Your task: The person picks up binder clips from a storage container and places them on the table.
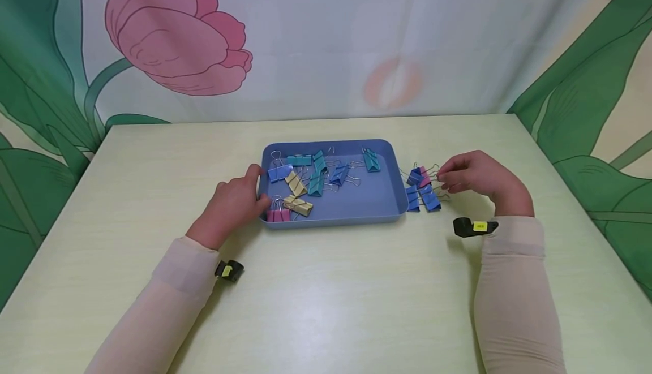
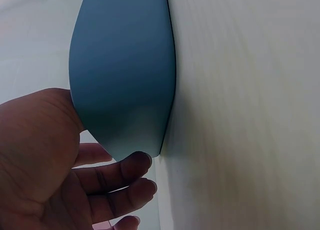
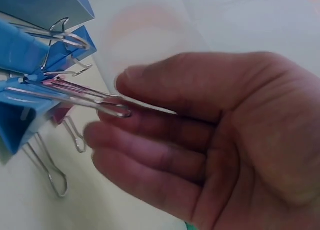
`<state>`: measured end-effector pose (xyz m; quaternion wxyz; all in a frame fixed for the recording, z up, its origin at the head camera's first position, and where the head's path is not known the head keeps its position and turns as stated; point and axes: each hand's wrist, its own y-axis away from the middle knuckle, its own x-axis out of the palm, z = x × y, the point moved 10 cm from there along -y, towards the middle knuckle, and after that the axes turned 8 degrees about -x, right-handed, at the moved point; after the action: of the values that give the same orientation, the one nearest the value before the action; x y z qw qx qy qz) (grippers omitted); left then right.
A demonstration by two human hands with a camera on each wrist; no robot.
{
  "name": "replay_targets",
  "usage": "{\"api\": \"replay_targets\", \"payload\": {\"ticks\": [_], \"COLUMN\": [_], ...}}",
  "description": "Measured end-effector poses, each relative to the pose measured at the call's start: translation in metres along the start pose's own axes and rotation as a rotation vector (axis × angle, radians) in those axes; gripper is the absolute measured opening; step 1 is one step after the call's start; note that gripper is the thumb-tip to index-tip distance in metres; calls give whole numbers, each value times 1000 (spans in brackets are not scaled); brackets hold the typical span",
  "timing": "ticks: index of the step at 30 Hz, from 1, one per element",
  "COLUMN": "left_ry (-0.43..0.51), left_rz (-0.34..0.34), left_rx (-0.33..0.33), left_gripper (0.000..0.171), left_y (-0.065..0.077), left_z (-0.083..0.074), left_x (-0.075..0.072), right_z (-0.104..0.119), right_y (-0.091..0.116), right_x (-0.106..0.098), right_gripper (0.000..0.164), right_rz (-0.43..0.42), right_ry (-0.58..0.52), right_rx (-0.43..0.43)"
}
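Note:
My left hand (image 1: 235,204) grips the left end of a blue tray (image 1: 351,207), its thumb over the rim near the front corner. In the left wrist view, the fingers (image 2: 122,172) bend around the end of the tray. Past the tray's right side, my right hand (image 1: 481,179) pinches a wire handle of a pink binder clip (image 1: 425,177) between thumb and fingertips. Several blue binder clips (image 1: 430,198) crowd around the pink one, and a blue clip's wire handle (image 3: 95,104) overlaps the fingers in the right wrist view.
Inside the tray lie teal binder clips (image 1: 370,160), blue clips (image 1: 338,175), gold clips (image 1: 297,205) and a pink clip (image 1: 278,215), mostly toward its left half. The pale table (image 1: 326,295) ends at a printed curtain (image 1: 316,51) behind.

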<state>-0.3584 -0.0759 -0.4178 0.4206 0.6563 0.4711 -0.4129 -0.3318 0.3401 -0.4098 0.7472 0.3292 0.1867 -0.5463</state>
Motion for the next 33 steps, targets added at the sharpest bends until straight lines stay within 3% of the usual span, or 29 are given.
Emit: {"api": "replay_targets", "payload": {"ticks": [6, 18, 21, 33], "left_ry": [-3, 7, 8, 14], "left_rz": [7, 20, 4, 17], "left_rx": [-6, -15, -2, -12], "left_gripper": [56, 55, 54, 55], "left_y": [-1, -2, -2, 0], "left_z": [1, 4, 3, 1], "left_x": [-1, 1, -2, -1], "right_z": [7, 34, 39, 53], "right_y": [5, 16, 18, 9], "right_x": [-13, -46, -49, -39], "right_gripper": [36, 32, 31, 31], "right_rz": [-81, -485, -552, -557], "right_ry": [72, 103, 111, 82], "right_rx": [12, -101, -114, -144]}}
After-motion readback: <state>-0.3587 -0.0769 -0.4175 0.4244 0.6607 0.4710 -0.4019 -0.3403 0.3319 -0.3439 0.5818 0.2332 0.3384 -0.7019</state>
